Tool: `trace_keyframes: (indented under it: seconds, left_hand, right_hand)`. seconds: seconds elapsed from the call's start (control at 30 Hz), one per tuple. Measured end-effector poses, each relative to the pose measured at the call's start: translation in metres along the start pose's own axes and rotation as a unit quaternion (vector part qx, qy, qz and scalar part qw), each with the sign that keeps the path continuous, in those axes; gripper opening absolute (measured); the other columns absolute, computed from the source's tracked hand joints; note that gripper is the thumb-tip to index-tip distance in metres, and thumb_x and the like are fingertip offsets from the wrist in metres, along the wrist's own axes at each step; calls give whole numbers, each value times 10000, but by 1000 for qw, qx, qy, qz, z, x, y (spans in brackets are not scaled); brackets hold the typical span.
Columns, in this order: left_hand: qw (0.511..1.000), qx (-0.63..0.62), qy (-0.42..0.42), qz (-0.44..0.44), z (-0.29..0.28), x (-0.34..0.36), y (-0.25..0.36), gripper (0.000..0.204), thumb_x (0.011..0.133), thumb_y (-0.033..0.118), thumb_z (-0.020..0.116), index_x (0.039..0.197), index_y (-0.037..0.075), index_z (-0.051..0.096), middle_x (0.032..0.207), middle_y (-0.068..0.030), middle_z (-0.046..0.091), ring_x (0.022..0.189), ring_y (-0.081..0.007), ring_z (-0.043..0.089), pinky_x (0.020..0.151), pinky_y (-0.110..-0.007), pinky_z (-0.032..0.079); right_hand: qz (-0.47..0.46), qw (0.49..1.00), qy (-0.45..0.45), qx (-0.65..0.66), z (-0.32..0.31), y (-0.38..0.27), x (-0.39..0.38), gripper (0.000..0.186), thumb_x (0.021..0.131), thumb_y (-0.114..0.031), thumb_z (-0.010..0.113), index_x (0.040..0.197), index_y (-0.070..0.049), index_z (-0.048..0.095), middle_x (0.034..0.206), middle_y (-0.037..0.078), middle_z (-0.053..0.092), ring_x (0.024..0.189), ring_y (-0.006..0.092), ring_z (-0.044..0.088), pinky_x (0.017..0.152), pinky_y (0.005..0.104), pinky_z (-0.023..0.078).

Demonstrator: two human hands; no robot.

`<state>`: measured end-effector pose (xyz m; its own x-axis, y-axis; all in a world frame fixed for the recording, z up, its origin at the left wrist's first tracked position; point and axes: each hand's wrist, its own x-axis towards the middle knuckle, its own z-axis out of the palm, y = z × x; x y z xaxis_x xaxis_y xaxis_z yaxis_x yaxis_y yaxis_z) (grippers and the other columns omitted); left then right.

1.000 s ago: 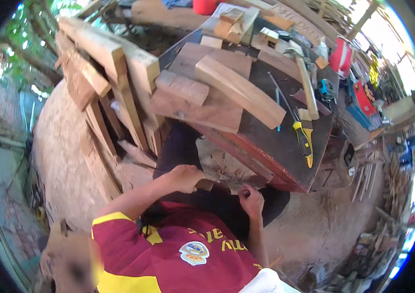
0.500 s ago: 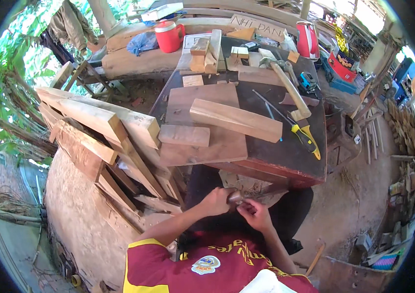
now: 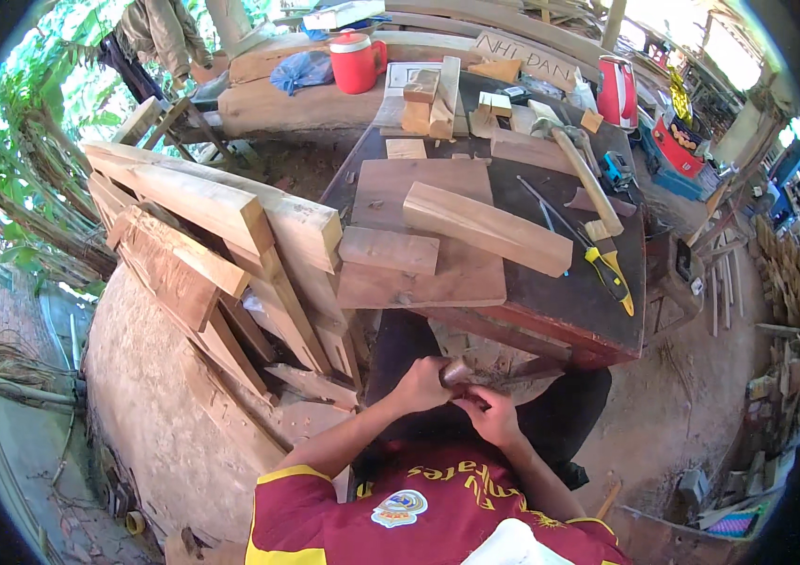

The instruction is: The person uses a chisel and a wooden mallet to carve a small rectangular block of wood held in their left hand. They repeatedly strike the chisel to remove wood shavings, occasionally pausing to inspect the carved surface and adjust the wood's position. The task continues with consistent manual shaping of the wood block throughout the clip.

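Observation:
In front of my lap, my left hand [image 3: 422, 385] is closed around a small brown rounded piece [image 3: 456, 373], whose blunt end pokes out past the thumb side. Its material and full shape are hidden by the fingers. Close against it, my right hand [image 3: 492, 416] has its thumb and fingers pinched together just below the piece; what lies between them is too small to make out. Beyond both hands is the dark table [image 3: 551, 311], with a wooden board [image 3: 372, 198], a long wooden block [image 3: 487, 228] and a shorter block [image 3: 389, 250] lying on it.
A yellow-and-black handled tool [image 3: 610, 280] and a hammer [image 3: 588, 184] lie on the table's right side. Thick timber beams [image 3: 231, 217] lean at the left. A red mug [image 3: 355, 64] stands at the back. Wood scraps [image 3: 781, 311] are stacked far right.
The whole scene has shifted rightward in the picture as the view turned. Both hands stay together at the brown piece, with only slight finger movement.

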<state>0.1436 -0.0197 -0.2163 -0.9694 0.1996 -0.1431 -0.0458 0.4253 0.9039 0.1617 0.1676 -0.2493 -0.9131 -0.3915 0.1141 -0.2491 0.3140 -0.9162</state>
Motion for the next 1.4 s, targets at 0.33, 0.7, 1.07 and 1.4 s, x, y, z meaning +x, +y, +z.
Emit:
trace_keyframes:
  seconds: [0.33, 0.7, 1.07, 1.4]
  left_hand:
    - [994, -47, -74, -60, 19, 9, -25, 217, 793, 162, 681, 890, -21, 616, 726, -117, 664, 626, -146, 664, 597, -308, 509]
    - [981, -137, -127, -57, 21, 19, -8, 134, 783, 69, 711, 841, 0, 611, 744, -48, 627, 605, -84, 576, 516, -236, 470]
    - [978, -145, -125, -81, 17, 21, -20, 228, 735, 99, 760, 859, 37, 579, 739, -19, 599, 592, -71, 546, 481, -237, 439]
    - [985, 2, -157, -68, 37, 32, -50, 405, 702, 191, 750, 1047, 24, 619, 943, -109, 663, 880, -147, 623, 801, -307, 497]
  right_hand:
    - [8, 1000, 27, -11, -6, 11, -6, 174, 821, -167, 702, 847, -1, 660, 769, 152, 650, 603, 273, 628, 556, 321, 489]
    - [58, 998, 24, -11, -16, 17, -12, 200, 865, -208, 636, 879, -11, 615, 723, 169, 627, 650, 324, 620, 594, 383, 475]
    - [18, 992, 4, -125, -11, 0, -20, 292, 855, -262, 629, 1074, -69, 611, 1021, 164, 636, 934, 377, 606, 787, 440, 503]
    - [-17, 979, -85, -184, -13, 39, -17, 130, 773, -138, 610, 867, -50, 600, 846, 148, 619, 828, 350, 612, 715, 421, 502]
